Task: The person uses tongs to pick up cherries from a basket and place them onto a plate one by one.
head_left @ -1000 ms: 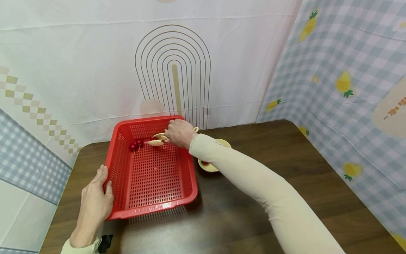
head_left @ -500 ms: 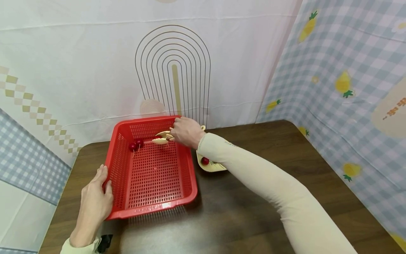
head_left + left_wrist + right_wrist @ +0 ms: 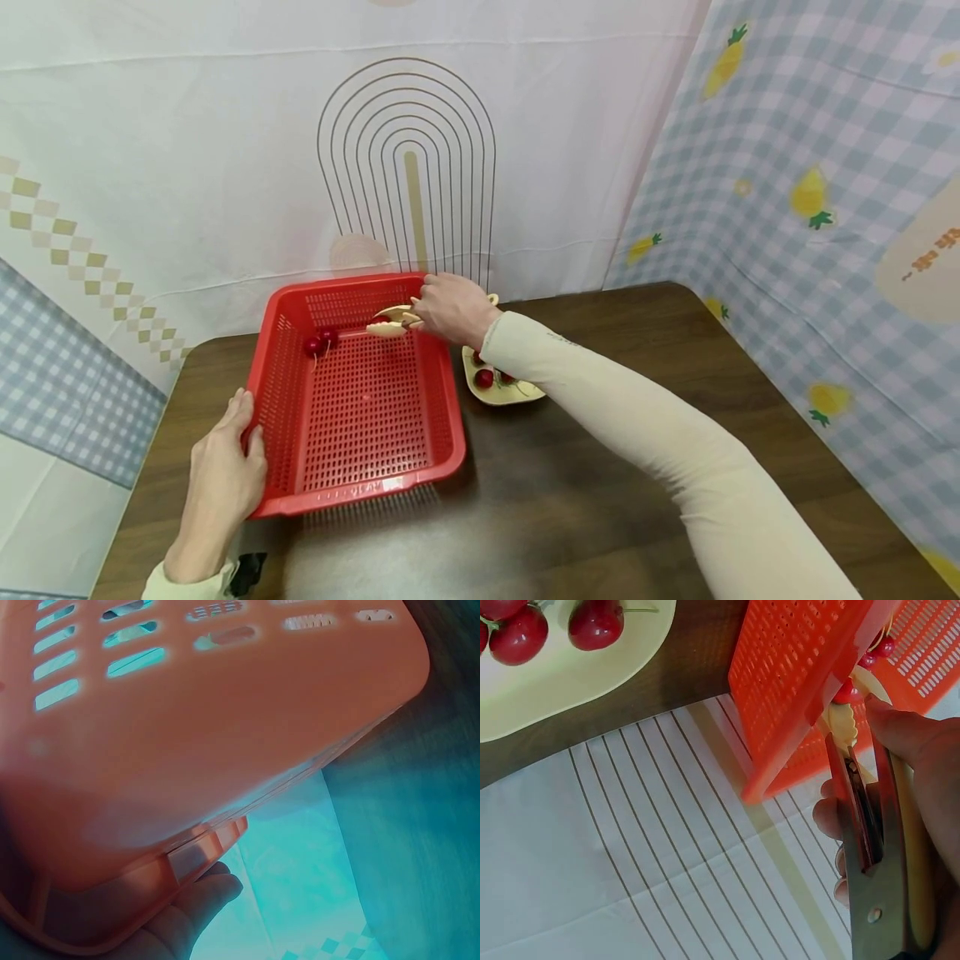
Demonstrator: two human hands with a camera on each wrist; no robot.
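Your right hand (image 3: 453,310) grips the tongs (image 3: 386,330), with a cherry (image 3: 380,320) held between their tips inside the red basket (image 3: 367,417)

Your left hand (image 3: 225,471) pinches the basket's left rim between thumb and fingers; the held cherry sits near the far right corner, while two loose cherries (image 3: 312,347) lie by the far left one, and just right of the basket a pale yellow plate (image 3: 630,656) on the desk (image 3: 600,508) carries more cherries (image 3: 596,624)
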